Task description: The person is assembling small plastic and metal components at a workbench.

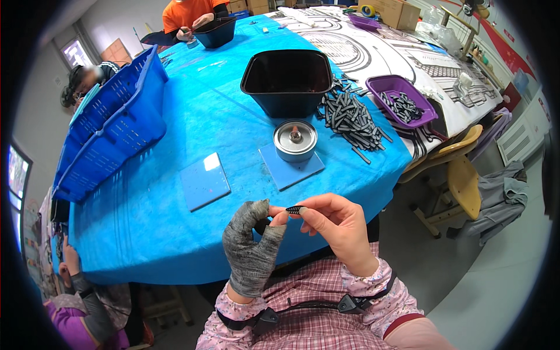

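Observation:
In front of my waist, just off the table's near edge, I hold a short black-and-white patterned ribbon piece [295,210]. Its left end narrows to a point between the thumb and forefinger of my left hand [252,248], which wears a grey fingerless glove. My bare right hand [338,224] pinches the other end, fingers curled. Beyond them a round metal tin [296,149] with a wick-like tip at its centre stands on a blue tile [279,175]. To its right lies a heap of similar ribbon pieces [354,116].
A black bin [286,105] stands behind the tin, and a purple basket [429,111] holds more strips. Left are another blue tile [205,181] and a large blue crate [114,143]. People sit around the blue-covered table [146,233]. A yellow chair [464,181] is at right.

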Motion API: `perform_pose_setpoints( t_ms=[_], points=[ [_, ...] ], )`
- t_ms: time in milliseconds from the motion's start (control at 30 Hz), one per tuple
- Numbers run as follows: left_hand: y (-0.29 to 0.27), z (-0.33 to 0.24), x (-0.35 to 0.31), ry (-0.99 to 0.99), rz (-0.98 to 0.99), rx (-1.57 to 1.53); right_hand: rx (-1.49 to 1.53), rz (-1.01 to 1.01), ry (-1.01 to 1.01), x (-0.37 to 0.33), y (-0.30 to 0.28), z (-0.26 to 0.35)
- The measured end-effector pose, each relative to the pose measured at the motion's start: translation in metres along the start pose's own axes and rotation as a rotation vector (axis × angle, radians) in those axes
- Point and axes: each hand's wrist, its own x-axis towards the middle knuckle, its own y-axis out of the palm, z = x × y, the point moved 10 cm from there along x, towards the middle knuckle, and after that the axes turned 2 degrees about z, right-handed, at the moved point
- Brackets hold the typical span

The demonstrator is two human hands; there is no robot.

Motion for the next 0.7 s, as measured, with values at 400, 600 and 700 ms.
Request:
perform_pose_setpoints(
  t_ms=[400, 600, 700],
  points=[
    [-0.004, 0.024, 0.02, 0.001, 0.063, 0.079, -0.651, -0.258, -0.581, 0.041, -0.025, 0.036],
    [-0.021, 0.062, 0.022, 0.034, 0.108, 0.228, -0.802, -0.323, -0.645, 0.098, -0.058, 0.034],
    [-0.017, 0.059, 0.026, 0.061, 0.134, 0.285, -0.873, -0.349, -0.619, 0.101, -0.058, 0.033]
  ],
)
